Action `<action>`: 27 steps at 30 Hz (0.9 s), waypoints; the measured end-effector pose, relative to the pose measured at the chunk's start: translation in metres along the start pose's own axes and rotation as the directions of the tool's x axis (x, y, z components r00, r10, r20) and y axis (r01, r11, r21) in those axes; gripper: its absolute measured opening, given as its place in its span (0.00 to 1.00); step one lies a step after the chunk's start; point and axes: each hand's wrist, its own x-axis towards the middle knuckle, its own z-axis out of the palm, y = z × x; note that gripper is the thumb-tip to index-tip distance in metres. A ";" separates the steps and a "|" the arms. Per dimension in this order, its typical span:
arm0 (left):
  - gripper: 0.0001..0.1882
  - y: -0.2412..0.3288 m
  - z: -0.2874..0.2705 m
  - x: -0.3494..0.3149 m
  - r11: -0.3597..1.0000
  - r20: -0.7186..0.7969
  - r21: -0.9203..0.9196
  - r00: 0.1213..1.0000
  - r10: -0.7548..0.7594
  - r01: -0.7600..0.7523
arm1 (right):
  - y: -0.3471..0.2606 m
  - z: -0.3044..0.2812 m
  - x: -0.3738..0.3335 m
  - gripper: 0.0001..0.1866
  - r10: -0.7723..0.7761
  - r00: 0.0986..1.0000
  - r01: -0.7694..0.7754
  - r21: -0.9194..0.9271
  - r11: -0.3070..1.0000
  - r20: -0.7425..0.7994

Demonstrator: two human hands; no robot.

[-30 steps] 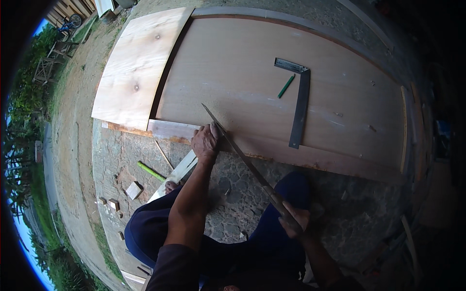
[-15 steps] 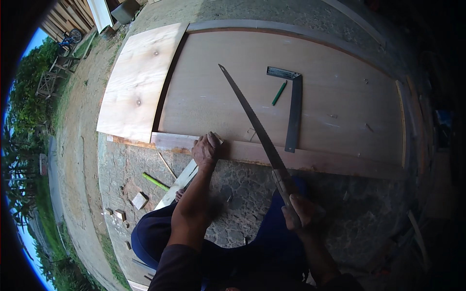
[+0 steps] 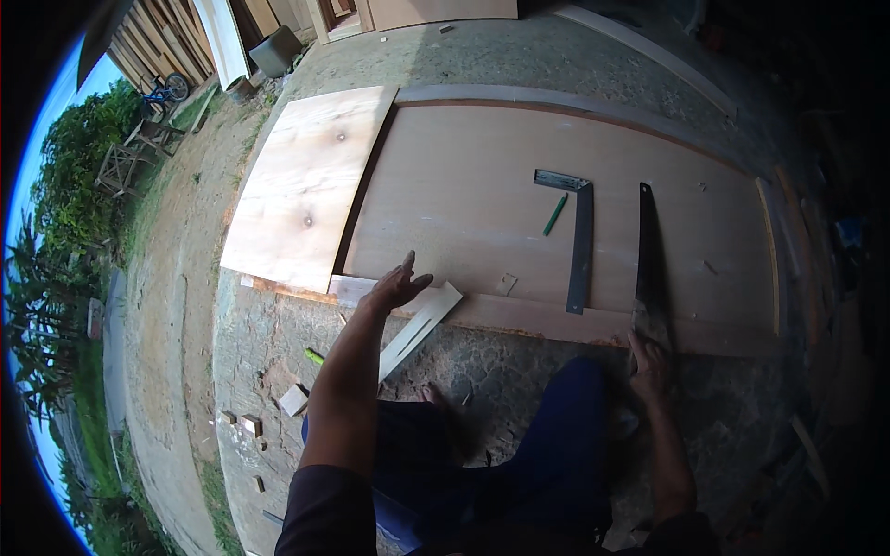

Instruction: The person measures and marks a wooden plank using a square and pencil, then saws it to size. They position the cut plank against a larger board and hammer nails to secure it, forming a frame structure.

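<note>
A hand saw (image 3: 650, 246) lies along the right part of a wooden framed panel (image 3: 445, 195), its tip pointing away from me. My right hand (image 3: 652, 369) is closed around its handle at the panel's near rail. My left hand (image 3: 399, 285) is over the near rail with fingers stretched out and thumb apart, holding nothing. Just right of it, a pale wood strip (image 3: 419, 332) rests its upper end on the rail. A small thin offcut (image 3: 506, 284) lies on the panel beyond. Between the hands are a try square (image 3: 580, 246) and a green pencil (image 3: 555, 214).
A light plywood sheet (image 3: 306, 185) covers the panel's left end. Wood blocks (image 3: 294, 399) and a lime-green stick (image 3: 314, 356) lie on the rough concrete at left. My knees, in blue trousers (image 3: 565, 417), are close to the near rail. A long board (image 3: 649, 56) lies at the far side.
My right hand has swung the saw rightward and lowered it toward the panel. My left hand has let go of the strip at the rail and opened. The view has tilted up.
</note>
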 end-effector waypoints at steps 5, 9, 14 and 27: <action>0.47 -0.070 -0.088 -0.042 0.909 0.381 0.417 0.910 -0.163 -0.011 | 0.003 -0.005 -0.011 0.43 0.131 0.975 -0.135 0.014 0.991 0.177; 0.53 -0.150 0.015 -0.138 0.978 0.438 0.162 0.879 -0.189 0.130 | -0.020 -0.020 -0.022 0.42 0.193 0.981 -0.194 0.028 0.981 0.026; 0.35 -0.176 0.112 -0.175 0.949 0.197 0.027 0.929 -0.313 0.314 | -0.051 -0.020 -0.032 0.38 0.148 0.988 -0.134 0.246 0.960 -0.043; 0.41 0.041 -0.079 -0.068 0.997 -0.562 0.082 0.826 0.042 0.006 | -0.223 -0.001 0.048 0.29 -0.087 0.996 0.073 0.710 0.701 -0.016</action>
